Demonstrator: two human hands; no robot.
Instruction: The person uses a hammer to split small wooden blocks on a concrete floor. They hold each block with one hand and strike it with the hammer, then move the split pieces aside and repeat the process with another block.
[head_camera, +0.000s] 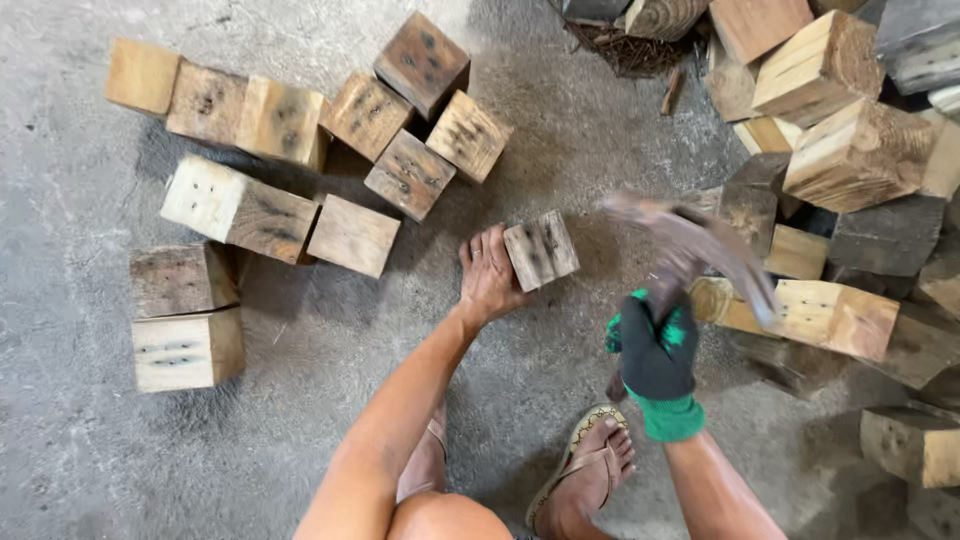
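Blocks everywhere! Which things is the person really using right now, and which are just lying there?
In use:
left hand steadying a small wooden block
gloved right hand gripping a blurred hammer

Lying about:
row of blocks on the floor
heap of blocks

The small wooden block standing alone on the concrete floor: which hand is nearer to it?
Left. The bare left hand grips the small wooden block; the gloved right hand is apart to its right, holding a blurred hammer.

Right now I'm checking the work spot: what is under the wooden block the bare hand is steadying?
The wooden block held by the left hand rests on bare concrete floor. Its underside is hidden. The gloved right hand holds a blurred hammer raised beside it.
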